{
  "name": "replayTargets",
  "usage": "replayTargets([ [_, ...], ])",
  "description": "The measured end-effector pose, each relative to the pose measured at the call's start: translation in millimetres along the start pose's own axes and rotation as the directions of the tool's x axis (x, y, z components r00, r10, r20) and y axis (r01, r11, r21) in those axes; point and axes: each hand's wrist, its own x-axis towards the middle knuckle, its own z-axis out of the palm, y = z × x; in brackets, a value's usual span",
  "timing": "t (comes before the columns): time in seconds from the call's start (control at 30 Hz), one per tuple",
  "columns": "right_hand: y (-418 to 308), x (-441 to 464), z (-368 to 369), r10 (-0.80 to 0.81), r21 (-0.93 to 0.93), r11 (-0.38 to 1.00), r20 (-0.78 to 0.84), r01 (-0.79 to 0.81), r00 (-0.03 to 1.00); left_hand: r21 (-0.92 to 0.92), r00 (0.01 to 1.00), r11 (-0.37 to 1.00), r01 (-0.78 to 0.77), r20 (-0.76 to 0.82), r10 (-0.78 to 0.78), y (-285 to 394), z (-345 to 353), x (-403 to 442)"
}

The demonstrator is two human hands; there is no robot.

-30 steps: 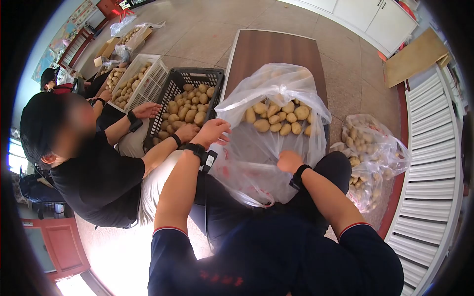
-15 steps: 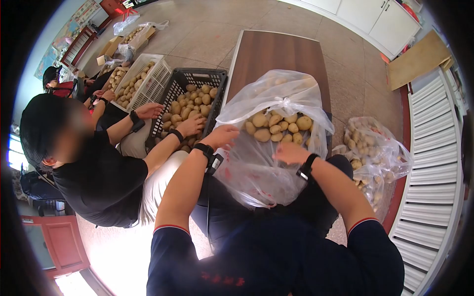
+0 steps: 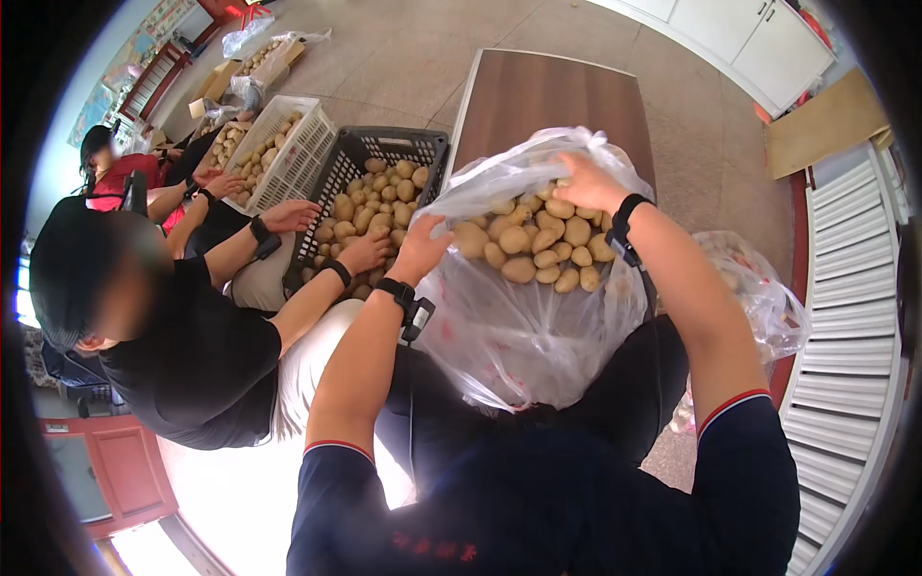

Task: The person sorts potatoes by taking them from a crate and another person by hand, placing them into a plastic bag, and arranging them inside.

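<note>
A clear plastic bag (image 3: 523, 336) lies open across my lap and the near end of a brown table, with many potatoes (image 3: 547, 240) showing through its mouth. My right hand (image 3: 591, 184) pinches the bag's far rim and holds it raised above the potatoes. At the left edge of the mouth, my left hand (image 3: 423, 248) has its fingers closed on the plastic. Both wrists wear black bands with small devices. Folds of the bag hide part of the potatoes.
Left of the bag stands a black crate (image 3: 327, 182) of potatoes, with a co-worker's hands (image 3: 360, 254) over it. Beyond is a white crate (image 3: 298, 144). Another bag of potatoes (image 3: 754, 288) rests on the floor at right, near a white radiator (image 3: 845, 355).
My right hand has moved up from the bag's near side to its far rim, lifting the plastic. More potatoes show. My left hand has shifted slightly up and closed on the edge.
</note>
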Motion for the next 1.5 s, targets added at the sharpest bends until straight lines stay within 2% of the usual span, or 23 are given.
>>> replayTargets([
  [0.03, 7, 8, -7, -0.001, 0.001, 1.000, 0.003, 0.001, 1.000, 0.086, 0.989, 0.988, -0.127, -0.069, 0.133, -13, 3, 8],
  [0.13, 7, 21, -48, 0.235, -0.094, 0.968, 0.028, -0.232, 0.972, 0.150, 0.979, 0.980, -0.134, -0.133, 0.154, -11, 5, 15],
  [0.2, 21, 30, -55, 0.329, -0.149, 0.928, -0.110, -0.343, 0.938, 0.150, 0.982, 0.982, -0.116, -0.134, 0.136, -9, 6, 19],
  [0.23, 27, 33, -57, 0.330, -0.149, 0.928, -0.106, -0.343, 0.938, 0.152, 0.983, 0.983, -0.104, -0.136, 0.124, -9, 7, 20],
  [0.3, 45, 35, -59, 0.327, -0.120, 0.923, -0.257, -0.366, 0.909, 0.165, 0.991, 0.984, -0.062, -0.108, 0.081, -5, 11, 16],
  [0.37, 59, 33, -52, 0.361, -0.133, 0.912, -0.190, -0.389, 0.913, 0.180, 0.996, 0.983, -0.018, -0.079, 0.033, -8, 14, 15],
  [0.43, 69, 31, -43, 0.438, -0.096, 0.894, -0.028, -0.438, 0.899, 0.372, 0.997, 0.927, 0.041, 0.051, -0.064, -16, 18, 15],
  [0.47, 76, 28, -34, 0.439, -0.095, 0.893, -0.025, -0.439, 0.898, 0.374, 0.996, 0.927, 0.042, 0.053, -0.066, -18, 18, 13],
  [0.53, 94, 22, -5, 0.264, -0.086, 0.956, -0.160, -0.280, 0.951, 0.368, 0.989, 0.929, 0.026, 0.126, -0.078, -19, 17, 8],
  [0.6, 92, 16, 7, 0.277, -0.118, 0.950, -0.120, -0.291, 0.953, 0.332, 0.988, 0.943, 0.032, 0.133, -0.080, -15, 16, 5],
  [0.67, 82, 2, 18, 0.223, -0.086, 0.965, -0.212, -0.246, 0.951, 0.290, 0.987, 0.957, 0.033, 0.141, -0.076, -10, 15, 2],
  [0.77, 49, -28, 18, 0.173, -0.040, 0.980, -0.306, -0.195, 0.936, 0.351, 0.990, 0.936, -0.001, 0.131, -0.048, 3, 14, -5],
  [0.83, 26, -49, 21, 0.122, -0.013, 0.990, -0.393, -0.138, 0.911, 0.421, 0.986, 0.897, 0.135, 0.031, -0.162, 17, 14, -14],
  [0.87, 20, -60, 26, 0.119, -0.014, 0.991, -0.398, -0.136, 0.909, 0.421, 0.987, 0.897, 0.132, 0.027, -0.157, 18, 16, -16],
  [0.93, 11, -80, 42, 0.004, 0.090, 0.995, -0.409, 0.036, 0.913, 0.460, 0.986, 0.880, 0.122, 0.045, -0.160, 14, 19, -17],
  [0.97, 6, -91, 48, 0.002, 0.087, 0.996, -0.414, 0.037, 0.910, 0.460, 0.987, 0.880, 0.118, 0.042, -0.155, 11, 20, -17],
  [1.03, -7, -112, 57, -0.014, 0.142, 0.988, -0.346, 0.068, 0.938, 0.361, 0.941, 0.926, 0.109, 0.264, -0.214, 2, 23, -17],
  [1.17, -33, -148, 72, 0.126, 0.159, 0.983, -0.222, -0.091, 0.967, 0.329, 0.932, 0.944, -0.014, 0.346, -0.106, -2, 34, -25],
  [1.23, -31, -160, 97, 0.061, 0.236, 0.972, -0.274, 0.005, 0.960, 0.411, 0.818, 0.880, -0.239, 0.574, -0.046, 11, 32, -28],
  [1.37, -43, -182, 100, 0.111, 0.354, 0.934, -0.156, -0.050, 0.982, 0.481, 0.845, 0.855, -0.195, 0.525, -0.103, 8, 38, -27],
  [1.43, -46, -190, 96, 0.178, 0.434, 0.891, -0.059, -0.135, 0.982, 0.529, 0.854, 0.844, -0.088, 0.476, -0.209, 27, 31, -30],
  [1.47, -43, -192, 99, 0.182, 0.434, 0.890, -0.061, -0.138, 0.981, 0.529, 0.854, 0.844, -0.092, 0.478, -0.207, 31, 29, -32],
  [1.5, -36, -193, 107, 0.223, 0.420, 0.893, -0.102, -0.161, 0.970, 0.485, 0.925, 0.872, -0.067, 0.358, -0.128, 34, 28, -34],
])
